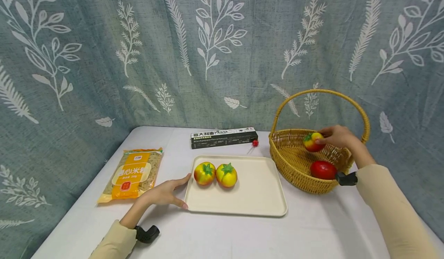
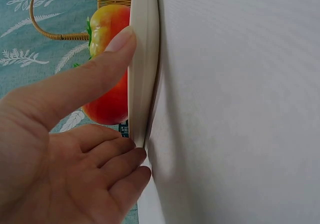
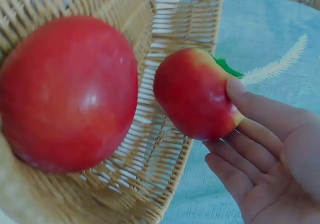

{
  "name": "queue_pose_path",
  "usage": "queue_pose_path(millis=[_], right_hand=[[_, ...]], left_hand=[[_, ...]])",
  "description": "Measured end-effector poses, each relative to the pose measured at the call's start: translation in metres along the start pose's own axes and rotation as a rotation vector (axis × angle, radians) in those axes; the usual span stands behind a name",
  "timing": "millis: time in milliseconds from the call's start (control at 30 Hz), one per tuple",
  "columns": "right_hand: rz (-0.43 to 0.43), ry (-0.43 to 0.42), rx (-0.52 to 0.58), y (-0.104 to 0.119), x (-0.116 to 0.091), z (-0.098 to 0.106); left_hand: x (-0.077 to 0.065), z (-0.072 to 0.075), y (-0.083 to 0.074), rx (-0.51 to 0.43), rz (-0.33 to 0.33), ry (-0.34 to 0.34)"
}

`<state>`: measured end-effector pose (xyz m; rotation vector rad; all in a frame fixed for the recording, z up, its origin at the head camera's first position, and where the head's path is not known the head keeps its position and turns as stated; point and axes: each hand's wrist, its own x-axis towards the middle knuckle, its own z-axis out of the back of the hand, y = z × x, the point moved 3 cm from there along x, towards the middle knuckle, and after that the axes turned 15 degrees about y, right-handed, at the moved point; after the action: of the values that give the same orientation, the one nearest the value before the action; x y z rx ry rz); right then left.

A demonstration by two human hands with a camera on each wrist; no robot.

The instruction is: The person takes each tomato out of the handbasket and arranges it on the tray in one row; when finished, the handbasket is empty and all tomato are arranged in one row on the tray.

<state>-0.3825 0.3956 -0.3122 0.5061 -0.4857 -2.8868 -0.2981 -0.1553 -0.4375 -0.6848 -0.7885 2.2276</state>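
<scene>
My right hand [image 1: 338, 137] holds a red-and-yellow tomato [image 1: 313, 142] with a green leafy top, over the inside of the wicker basket [image 1: 288, 162]. In the right wrist view the thumb and fingers pinch one end of this tomato [image 3: 192, 94]. A larger, smooth red fruit [image 1: 323, 170] lies in the basket below it. At the left side of the cream tray [image 1: 260, 189], my left hand [image 1: 166, 192] touches the rim with spread thumb and fingers, gripping nothing. Two similar tomatoes, a left one [image 1: 204, 173] and a right one [image 1: 226, 175], sit side by side on the tray.
A black pasta box [image 1: 223, 138] lies behind the tray, with a small red-headed stick [image 1: 255, 143] by its right end. An orange-and-clear noodle bag [image 1: 133, 174] lies left of the tray. The basket's tall handle [image 1: 320, 91] arches over its opening. A patterned curtain [image 1: 208, 58] hangs behind.
</scene>
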Motion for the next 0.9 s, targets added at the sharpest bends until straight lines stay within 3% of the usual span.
queue_pose_path(millis=[267, 533, 900], right_hand=[[-0.008, -0.029, 0.160, 0.001, -0.004, -0.009], [0.033, -0.120, 0.325, 0.005, -0.011, -0.025], [0.079, -0.314, 0.384, 0.032, -0.029, -0.037]], left_hand=[[0.000, 0.000, -0.001, 0.003, 0.004, -0.001], [-0.002, 0.000, -0.001, 0.004, -0.002, 0.001], [0.000, 0.000, 0.000, 0.000, -0.003, 0.004]])
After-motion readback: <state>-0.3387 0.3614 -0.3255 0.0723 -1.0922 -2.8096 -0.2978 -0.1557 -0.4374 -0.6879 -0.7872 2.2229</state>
